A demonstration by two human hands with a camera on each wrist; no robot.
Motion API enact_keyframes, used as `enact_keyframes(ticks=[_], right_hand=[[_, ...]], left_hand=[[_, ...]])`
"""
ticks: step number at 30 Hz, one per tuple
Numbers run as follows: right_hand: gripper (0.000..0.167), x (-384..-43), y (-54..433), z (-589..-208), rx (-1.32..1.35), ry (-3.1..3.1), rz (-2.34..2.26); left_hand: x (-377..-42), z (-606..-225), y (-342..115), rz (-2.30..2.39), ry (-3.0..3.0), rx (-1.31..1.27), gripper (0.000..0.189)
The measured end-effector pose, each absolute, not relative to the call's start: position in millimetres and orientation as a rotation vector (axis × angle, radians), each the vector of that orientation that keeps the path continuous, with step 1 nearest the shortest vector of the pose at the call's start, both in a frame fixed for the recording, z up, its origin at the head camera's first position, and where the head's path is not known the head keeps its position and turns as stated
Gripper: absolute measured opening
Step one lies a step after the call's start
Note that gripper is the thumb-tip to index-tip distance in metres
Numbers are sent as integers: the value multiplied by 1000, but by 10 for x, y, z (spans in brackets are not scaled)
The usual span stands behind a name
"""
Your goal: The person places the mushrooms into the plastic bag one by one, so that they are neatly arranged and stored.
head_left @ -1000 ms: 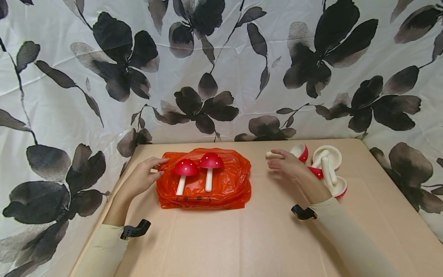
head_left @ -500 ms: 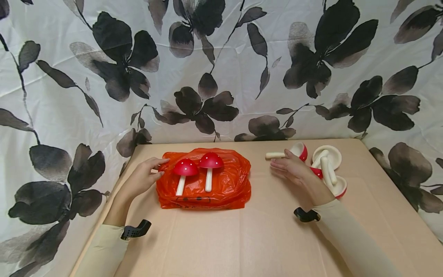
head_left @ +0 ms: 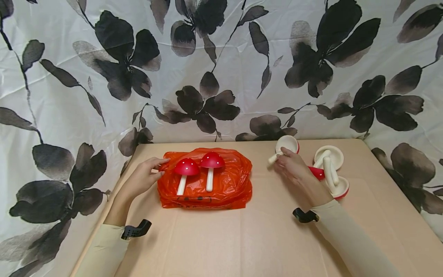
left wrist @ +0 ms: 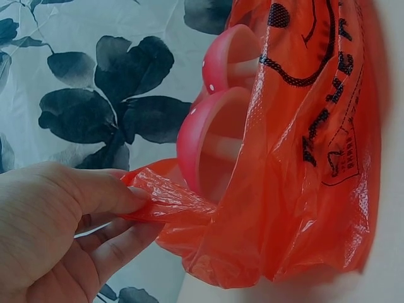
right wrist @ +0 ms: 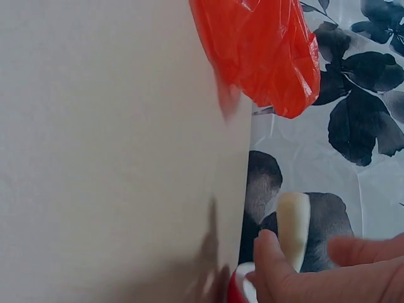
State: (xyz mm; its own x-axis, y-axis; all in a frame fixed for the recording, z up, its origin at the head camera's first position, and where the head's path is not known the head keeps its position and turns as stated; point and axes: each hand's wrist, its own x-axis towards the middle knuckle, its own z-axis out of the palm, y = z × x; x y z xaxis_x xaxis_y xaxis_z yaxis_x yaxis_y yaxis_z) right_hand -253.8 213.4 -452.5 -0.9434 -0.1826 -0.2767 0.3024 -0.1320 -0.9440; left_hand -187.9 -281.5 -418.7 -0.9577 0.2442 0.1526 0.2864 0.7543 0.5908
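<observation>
My left hand pinches the left edge of a red-orange plastic bag; the left wrist view shows thumb and fingers gripping its bunched film. Two toy mushrooms with white-dotted red caps lie side by side at the bag, a left one and a right one. In the left wrist view, bag film covers part of their stems. My right hand holds another toy mushroom by its pale stem, its hollow cap underside showing. Fingers partly hide this stem.
Right of my right hand lie more toy mushrooms, one cap upturned at the back, another in front, and a red cap partly behind my arm. A wooden table supports everything, and a floral cloth hangs behind.
My right hand has taken hold of the mushroom at the back; its cap has swung left and its stem tip now points down-left. The left hand and bag have stayed nearly still.
</observation>
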Motion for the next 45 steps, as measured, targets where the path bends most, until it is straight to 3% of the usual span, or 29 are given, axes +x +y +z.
enact_keyframes(ticks=[6,24,45], right_hand=[[52,-2545,2129,-4513,180,1890,-2164],[54,-2433,1923,-4325,-111,2208,-2045],[35,-2309,1288,-4217,-110,1969,-2050]], left_hand=[[-1869,-4191,-2810,-985,-2862,-458,45],[-1875,-4194,-2822,-989,-2872,-448,45],[-1853,-4210,-2846,-967,-2848,-452,44]])
